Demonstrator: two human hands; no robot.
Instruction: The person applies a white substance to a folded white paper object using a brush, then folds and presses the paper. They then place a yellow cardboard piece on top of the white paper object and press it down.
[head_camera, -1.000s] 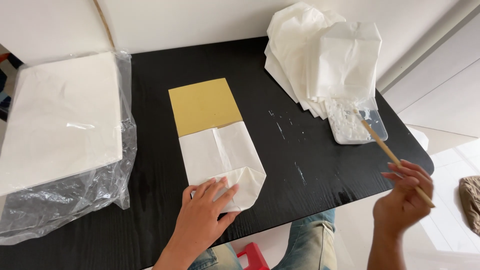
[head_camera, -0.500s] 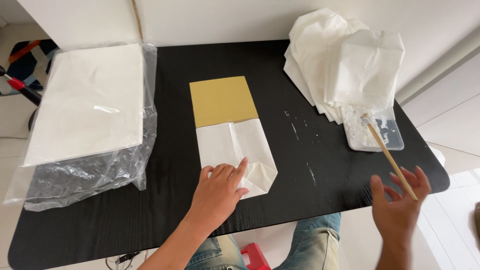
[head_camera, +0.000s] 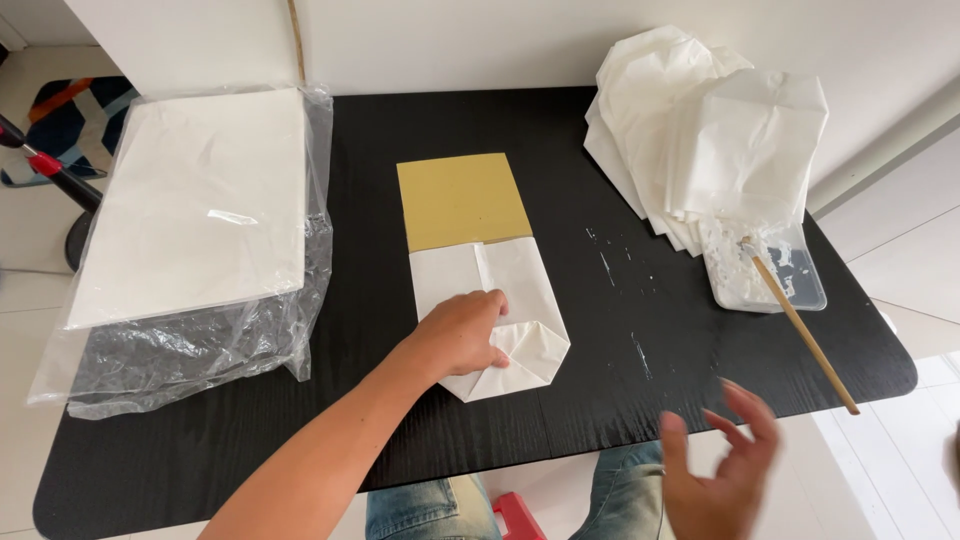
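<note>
- The left hand (head_camera: 462, 335) lies flat, its grip spread, pinning the folded white paper bag (head_camera: 490, 315) mid-surface, its folded base end towards the near edge.
- The right hand (head_camera: 722, 470) hovers, fingers apart and empty, off the near edge.
- The bag looks light, thin and easily creased; best pressed at its folded base.
- Since a moment ago, the right hand has let go of the brush stick (head_camera: 800, 325), which now rests in the glue tray (head_camera: 765, 265).

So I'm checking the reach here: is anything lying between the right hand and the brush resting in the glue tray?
Nothing visible does. The right hand hangs open off the table's near edge, and the brush handle slants toward it from the tray. Only bare black table lies between them.
</note>
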